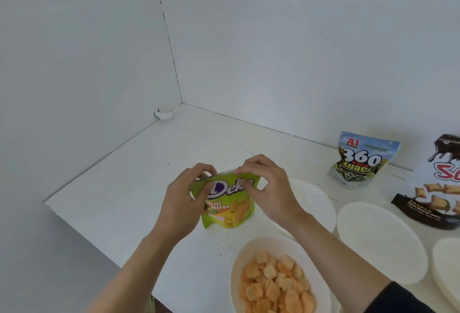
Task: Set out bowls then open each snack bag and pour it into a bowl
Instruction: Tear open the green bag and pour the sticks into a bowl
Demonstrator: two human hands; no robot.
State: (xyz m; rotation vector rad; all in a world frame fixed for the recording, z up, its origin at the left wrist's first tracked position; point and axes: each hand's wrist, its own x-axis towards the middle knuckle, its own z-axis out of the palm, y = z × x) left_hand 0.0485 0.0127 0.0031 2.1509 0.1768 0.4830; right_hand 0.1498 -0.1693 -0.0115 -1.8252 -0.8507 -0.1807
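At the bottom centre of the frame a white bowl (278,275) holds orange square snacks (276,285). Just above it, mid-frame, both hands pinch the top edge of a green snack bag (229,203) that stands upright on the white table (124,188): the left hand (184,203) grips the upper left corner, the right hand (271,188) the upper right, fingers pressed together on the seal, the bag hanging between and below them. To the right lie empty bowls (378,238), one partly behind the right wrist. Farther back on the right stand a blue seed bag (361,161) and a dark bag (438,188) cut by the frame edge.
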